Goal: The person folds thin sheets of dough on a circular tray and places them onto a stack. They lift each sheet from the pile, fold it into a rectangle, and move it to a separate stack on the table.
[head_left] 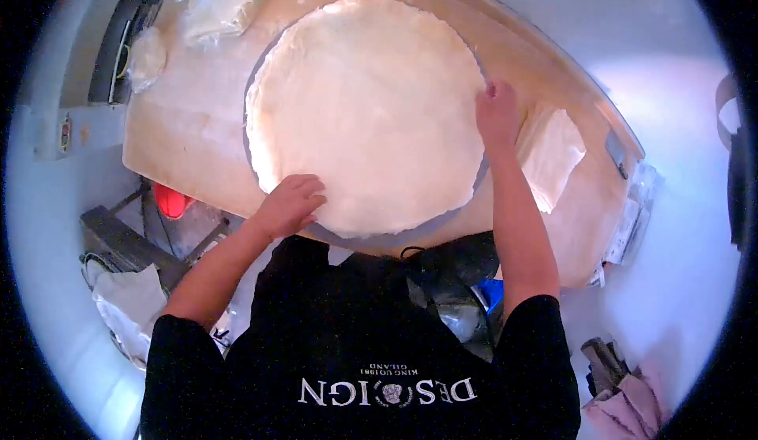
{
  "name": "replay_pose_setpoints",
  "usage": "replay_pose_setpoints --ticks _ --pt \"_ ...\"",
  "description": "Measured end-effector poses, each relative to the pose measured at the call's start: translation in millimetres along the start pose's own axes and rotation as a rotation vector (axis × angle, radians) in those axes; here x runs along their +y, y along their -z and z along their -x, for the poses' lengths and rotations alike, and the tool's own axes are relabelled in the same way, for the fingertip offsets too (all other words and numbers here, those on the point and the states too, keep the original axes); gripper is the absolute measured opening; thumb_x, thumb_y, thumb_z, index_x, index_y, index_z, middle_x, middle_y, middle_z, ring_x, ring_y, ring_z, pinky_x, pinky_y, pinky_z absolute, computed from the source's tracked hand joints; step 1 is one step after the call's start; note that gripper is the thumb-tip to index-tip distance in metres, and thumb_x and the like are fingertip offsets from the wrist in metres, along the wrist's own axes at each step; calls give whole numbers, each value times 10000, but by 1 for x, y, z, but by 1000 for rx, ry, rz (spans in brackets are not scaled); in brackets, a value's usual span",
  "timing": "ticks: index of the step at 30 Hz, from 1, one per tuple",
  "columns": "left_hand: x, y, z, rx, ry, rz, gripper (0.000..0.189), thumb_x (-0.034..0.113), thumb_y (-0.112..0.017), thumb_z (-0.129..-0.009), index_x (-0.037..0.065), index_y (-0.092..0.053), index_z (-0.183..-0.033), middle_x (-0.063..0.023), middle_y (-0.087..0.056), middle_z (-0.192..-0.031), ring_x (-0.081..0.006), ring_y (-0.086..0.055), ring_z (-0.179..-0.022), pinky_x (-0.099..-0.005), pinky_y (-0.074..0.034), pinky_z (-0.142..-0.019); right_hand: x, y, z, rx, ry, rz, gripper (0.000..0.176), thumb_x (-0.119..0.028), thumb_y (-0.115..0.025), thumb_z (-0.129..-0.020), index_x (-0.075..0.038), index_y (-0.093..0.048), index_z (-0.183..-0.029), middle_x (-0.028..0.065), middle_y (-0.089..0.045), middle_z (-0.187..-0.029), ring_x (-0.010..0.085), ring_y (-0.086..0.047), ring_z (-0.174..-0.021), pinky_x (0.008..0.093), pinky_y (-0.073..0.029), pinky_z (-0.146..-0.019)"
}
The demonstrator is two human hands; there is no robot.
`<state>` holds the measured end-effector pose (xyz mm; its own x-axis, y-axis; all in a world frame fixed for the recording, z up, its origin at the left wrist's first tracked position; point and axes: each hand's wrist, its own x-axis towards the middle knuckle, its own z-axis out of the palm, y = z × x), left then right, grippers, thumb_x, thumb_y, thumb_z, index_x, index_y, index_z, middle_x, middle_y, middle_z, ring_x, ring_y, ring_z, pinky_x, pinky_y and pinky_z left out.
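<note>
A large, pale, round dough sheet [367, 116] lies over a round grey board or pan [450, 223], whose rim shows as a thin dark band around most of it. My left hand [292, 205] rests on the lower left edge of the dough, fingers slightly bent and a little apart. On the right side, my right hand [497, 116] is closed at the dough's edge by the rim. Its fingers seem to pinch the dough there, though the palm side is hidden. Just right of that hand sits a folded pale dough piece or cloth [553, 156].
Clear plastic bags [225, 2] with pale contents lie at the upper left of the wooden table [178, 136]. A dark flat item [615, 153] sits by the right edge. Beneath the left side are a red object [170, 201] and a white cloth [130, 302].
</note>
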<state>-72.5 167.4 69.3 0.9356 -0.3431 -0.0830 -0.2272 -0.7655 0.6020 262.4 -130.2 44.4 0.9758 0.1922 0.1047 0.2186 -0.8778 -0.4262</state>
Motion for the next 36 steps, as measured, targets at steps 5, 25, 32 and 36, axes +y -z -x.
replay_pose_setpoints --ticks 5,25,32,36 --pt "-6 -10 -4 -1 -41 -82 169 117 -627 -721 64 -626 -881 -106 -601 -1072 -293 -544 -1127 -419 -433 -945 -71 -5 115 -649 300 -367 147 -165 -638 -861 -76 -679 -971 116 -679 -927 253 -660 -867 352 -516 -779" --pt "19 2 23 216 100 85 166 51 -660 -758 67 -626 -919 -114 -628 -1002 -335 -583 -1010 -427 -478 -850 -125 -24 231 -1007 727 -35 88 -156 -594 -788 -86 -615 -836 142 -641 -834 365 -651 -773 487 -518 -653" --pt "48 -14 57 113 642 435 160 113 -676 -846 52 -658 -993 -104 -669 -900 -243 -652 -745 -364 -527 -677 -112 -28 222 -894 560 -336 128 -188 -584 -818 -61 -585 -816 170 -615 -801 399 -611 -762 502 -483 -667" --pt "50 -40 49 9 720 658 186 127 -645 -889 40 -667 -1052 -78 -693 -898 -167 -658 -710 -316 -535 -650 -111 -25 214 -828 492 -354 99 -165 -610 -814 -69 -610 -841 136 -630 -769 326 -618 -714 413 -485 -655"
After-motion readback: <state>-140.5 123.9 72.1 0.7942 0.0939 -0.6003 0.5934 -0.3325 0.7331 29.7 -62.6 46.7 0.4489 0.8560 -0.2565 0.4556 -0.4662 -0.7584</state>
